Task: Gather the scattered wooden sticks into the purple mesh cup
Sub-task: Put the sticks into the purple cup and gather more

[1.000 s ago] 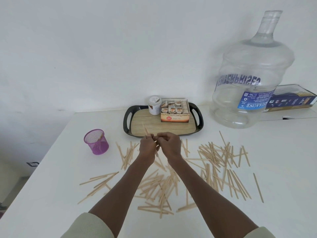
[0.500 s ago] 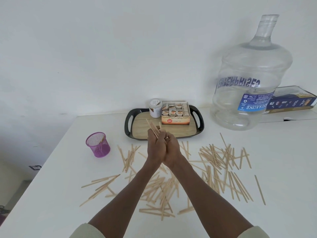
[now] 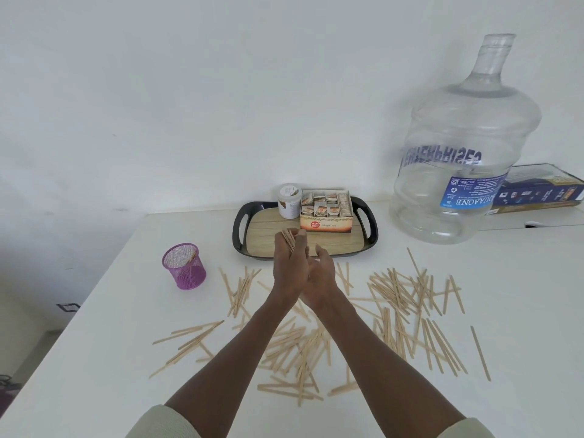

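My left hand (image 3: 289, 267) grips a small bundle of wooden sticks (image 3: 288, 238), whose ends poke up above the fingers. Close against it on the right is my right hand (image 3: 320, 275), fingers loosely spread and holding nothing that I can see. Both hands hover above the white table (image 3: 521, 327) just in front of the tray. The purple mesh cup (image 3: 184, 265) stands upright to the left, apart from the hands, with a stick or two inside. Several loose sticks (image 3: 407, 298) lie scattered on the table at the right, below my arms and at the left.
A black tray (image 3: 368, 240) with a wood-look base holds a white jar (image 3: 289, 201) and a box of tea sachets (image 3: 325, 210). A big clear water jug (image 3: 458, 159) stands at the right, a dark flat box (image 3: 540, 191) behind it. The table's left edge runs near the cup.
My hands rose from the table with the sticks and came together; the bundle is now held in my left hand and my right hand has loosened off it.
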